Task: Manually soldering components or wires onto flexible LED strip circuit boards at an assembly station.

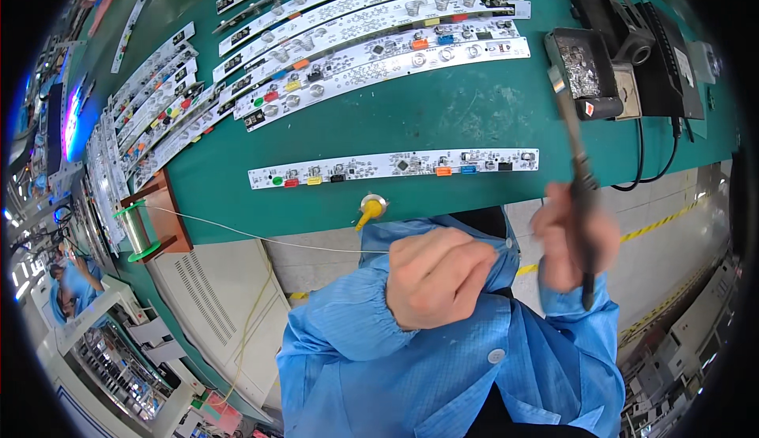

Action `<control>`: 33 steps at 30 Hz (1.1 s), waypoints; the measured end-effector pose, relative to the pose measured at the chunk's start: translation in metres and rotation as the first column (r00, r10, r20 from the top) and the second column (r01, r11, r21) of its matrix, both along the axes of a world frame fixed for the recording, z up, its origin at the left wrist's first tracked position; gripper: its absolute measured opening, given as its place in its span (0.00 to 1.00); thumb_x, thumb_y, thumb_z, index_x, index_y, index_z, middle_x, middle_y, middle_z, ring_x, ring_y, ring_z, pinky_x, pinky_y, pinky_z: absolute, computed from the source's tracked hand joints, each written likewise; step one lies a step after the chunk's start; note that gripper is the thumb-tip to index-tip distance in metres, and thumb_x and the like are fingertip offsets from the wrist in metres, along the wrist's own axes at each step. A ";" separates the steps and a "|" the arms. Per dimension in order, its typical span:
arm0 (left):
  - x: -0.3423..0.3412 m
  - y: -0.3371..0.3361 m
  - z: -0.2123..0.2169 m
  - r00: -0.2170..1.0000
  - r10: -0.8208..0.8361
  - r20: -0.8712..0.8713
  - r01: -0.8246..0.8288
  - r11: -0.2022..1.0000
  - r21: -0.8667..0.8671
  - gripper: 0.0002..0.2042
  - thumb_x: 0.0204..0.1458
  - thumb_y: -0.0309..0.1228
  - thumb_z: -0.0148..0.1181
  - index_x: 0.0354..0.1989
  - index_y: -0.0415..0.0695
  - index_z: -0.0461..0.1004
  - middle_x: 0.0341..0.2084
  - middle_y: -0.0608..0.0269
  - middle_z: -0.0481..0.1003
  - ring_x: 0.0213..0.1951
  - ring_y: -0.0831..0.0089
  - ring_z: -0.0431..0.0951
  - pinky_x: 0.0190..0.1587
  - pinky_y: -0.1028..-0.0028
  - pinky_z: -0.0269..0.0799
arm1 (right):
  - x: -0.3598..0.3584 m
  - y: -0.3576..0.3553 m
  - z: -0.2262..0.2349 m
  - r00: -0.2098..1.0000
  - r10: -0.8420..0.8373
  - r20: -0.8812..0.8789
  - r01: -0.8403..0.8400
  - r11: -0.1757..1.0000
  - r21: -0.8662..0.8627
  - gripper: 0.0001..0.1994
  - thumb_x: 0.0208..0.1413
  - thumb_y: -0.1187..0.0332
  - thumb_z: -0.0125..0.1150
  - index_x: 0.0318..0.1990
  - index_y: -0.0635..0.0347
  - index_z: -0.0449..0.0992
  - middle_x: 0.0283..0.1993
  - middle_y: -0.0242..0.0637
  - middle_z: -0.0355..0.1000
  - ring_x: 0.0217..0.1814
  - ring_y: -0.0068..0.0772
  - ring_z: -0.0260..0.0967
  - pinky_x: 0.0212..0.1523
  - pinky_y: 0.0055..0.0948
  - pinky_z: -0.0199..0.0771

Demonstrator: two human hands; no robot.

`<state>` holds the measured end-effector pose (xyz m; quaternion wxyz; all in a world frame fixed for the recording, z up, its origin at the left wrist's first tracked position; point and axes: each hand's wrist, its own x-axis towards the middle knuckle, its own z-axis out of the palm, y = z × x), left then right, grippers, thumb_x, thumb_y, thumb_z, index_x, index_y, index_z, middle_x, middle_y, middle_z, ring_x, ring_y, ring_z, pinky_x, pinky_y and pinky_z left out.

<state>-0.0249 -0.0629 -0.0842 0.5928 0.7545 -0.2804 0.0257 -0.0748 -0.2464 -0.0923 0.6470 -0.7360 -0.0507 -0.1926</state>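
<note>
My right hand, blurred by motion, is closed round the dark handle of a soldering iron. The iron's pale tip points up, close to a metal solder-scrap tray. My left hand is closed in front of my blue smock, its fingertips curled out of sight. Thin solder wire runs to this hand from a green-ended spool; the part inside the fingers is hidden. A long white circuit board with coloured connectors lies alone near the table's front edge, apart from both hands.
Rows of similar boards fill the back of the green table, with more stacked at left. A scrap tray and black soldering station stand at right, cables hanging down. A yellow plug sits at the front edge.
</note>
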 end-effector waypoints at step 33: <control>0.031 -0.018 -0.014 0.980 0.177 -0.092 -0.168 0.981 0.092 0.08 0.37 0.14 0.59 0.18 0.37 0.66 0.42 0.51 0.74 0.13 0.91 0.55 0.14 0.84 0.52 | 0.074 -0.073 0.032 0.857 0.177 -0.483 -0.107 0.980 0.168 0.09 0.45 0.74 0.54 0.33 0.68 0.78 0.23 0.36 0.72 0.17 0.19 0.65 0.17 0.19 0.65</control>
